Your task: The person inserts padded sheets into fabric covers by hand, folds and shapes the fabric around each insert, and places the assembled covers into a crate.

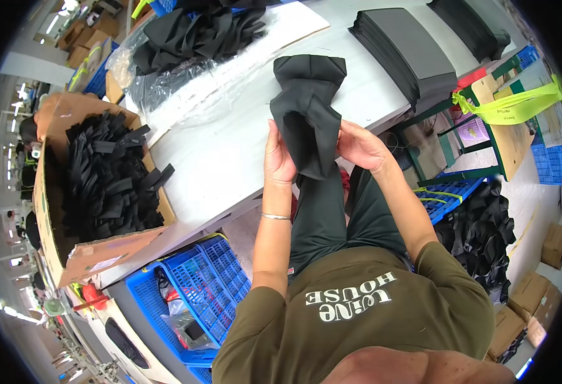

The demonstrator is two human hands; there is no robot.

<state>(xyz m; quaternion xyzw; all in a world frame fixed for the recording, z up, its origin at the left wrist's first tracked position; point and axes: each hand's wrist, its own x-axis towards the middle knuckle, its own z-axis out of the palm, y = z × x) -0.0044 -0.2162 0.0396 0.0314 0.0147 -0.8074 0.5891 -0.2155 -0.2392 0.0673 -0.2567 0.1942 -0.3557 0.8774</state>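
Observation:
A black fabric piece (306, 109) with folds and an opening toward me is held up over the front edge of the white table (210, 153). At its left side, my left hand (279, 157) holds the cloth, the thumb pointing up along it. On its right side my right hand (361, 146) grips the edge, with some fingertips hidden behind the fabric. The far end of the piece spreads over the tabletop.
Left, a cardboard box (111, 240) holds black strips. Black pieces (197, 38) lie on plastic at the back. Stacked black panels (409, 48) stand back right. A blue crate (210, 288) is below left; black material (479, 230) is piled lower right.

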